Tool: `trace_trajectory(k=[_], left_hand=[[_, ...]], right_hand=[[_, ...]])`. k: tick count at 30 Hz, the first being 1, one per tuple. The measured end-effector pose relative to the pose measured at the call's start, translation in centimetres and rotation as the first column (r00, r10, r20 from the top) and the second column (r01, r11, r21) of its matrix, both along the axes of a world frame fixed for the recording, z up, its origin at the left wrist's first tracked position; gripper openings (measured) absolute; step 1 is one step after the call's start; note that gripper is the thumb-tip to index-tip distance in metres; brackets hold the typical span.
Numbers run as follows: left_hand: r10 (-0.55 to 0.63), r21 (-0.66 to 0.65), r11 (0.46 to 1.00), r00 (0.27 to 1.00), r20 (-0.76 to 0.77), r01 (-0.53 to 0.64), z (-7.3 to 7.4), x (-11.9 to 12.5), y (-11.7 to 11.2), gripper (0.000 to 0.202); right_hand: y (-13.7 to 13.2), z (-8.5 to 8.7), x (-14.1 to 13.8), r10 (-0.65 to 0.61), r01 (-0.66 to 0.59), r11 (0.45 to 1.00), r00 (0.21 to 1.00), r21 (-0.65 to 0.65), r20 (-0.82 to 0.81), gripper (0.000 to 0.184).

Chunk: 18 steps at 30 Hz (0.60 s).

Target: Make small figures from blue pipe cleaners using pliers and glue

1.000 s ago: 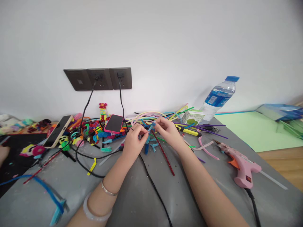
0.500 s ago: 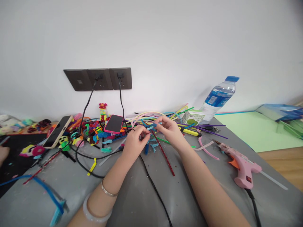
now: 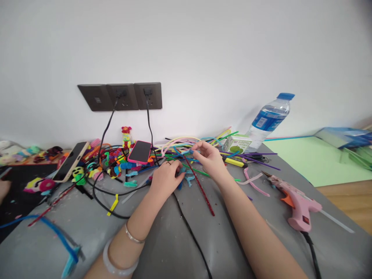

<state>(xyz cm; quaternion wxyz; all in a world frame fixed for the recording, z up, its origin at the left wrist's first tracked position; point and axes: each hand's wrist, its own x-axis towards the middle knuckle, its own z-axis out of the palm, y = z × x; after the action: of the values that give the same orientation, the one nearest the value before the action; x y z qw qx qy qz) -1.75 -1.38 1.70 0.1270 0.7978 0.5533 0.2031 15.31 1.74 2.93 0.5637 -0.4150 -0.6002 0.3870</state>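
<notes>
My right hand (image 3: 210, 158) is closed in a pinch around a light blue pipe cleaner piece (image 3: 186, 152), held above the tabletop. Lower and to the left, my left hand (image 3: 166, 176) has its thumb and forefinger around a teal-blue pipe cleaner piece (image 3: 182, 170) at the table; its other fingers are partly hidden. Just right of those fingertips lies a small bent light blue piece (image 3: 190, 179). A red glittery pipe cleaner (image 3: 200, 186) runs from beneath my right fingertips toward me.
A pink glue gun (image 3: 299, 205) lies at right, near a tilted water bottle (image 3: 269, 122) and a green-white box (image 3: 236, 144). A pink-edged phone (image 3: 140, 152), another phone (image 3: 71, 162) and colourful pipe cleaner figures (image 3: 78, 175) fill the left. A black cable (image 3: 188, 224) crosses the table. Someone's hand (image 3: 4, 190) shows far left.
My left hand has come away from the piece in my right hand and moved down to the blue pieces on the table. My right hand stays almost in place, still pinching.
</notes>
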Motion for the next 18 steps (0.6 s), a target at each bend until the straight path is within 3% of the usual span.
trace_trajectory(k=[3, 7, 13, 18], left_hand=[[-0.005, -0.02, 1.0, 0.999, 0.048, 0.006, -0.2, 0.0, 0.1, 0.016], [0.012, 0.017, 1.0, 0.965, 0.262, -0.017, -0.4, 0.0, 0.5, 0.017], [-0.055, 0.11, 0.994, 0.768, 0.638, -0.02, -0.8, 0.0, 1.2, 0.022], [-0.09, 0.137, 0.99, 0.69, 0.718, -0.013, -0.9, 0.1, 1.3, 0.025]], right_hand=[[0.0, 0.0, 0.0, -0.014, 0.014, 1.0, 1.0, -0.011, 0.025, 0.014], [0.0, 0.0, 0.1, -0.011, 0.012, 1.0, 0.999, -0.028, 0.038, 0.015], [0.0, 0.0, 0.2, 0.027, -0.027, 0.999, 1.0, -0.048, 0.002, 0.023], [-0.3, 0.3, -0.1, 0.099, -0.099, 0.994, 0.995, -0.046, 0.001, 0.024]])
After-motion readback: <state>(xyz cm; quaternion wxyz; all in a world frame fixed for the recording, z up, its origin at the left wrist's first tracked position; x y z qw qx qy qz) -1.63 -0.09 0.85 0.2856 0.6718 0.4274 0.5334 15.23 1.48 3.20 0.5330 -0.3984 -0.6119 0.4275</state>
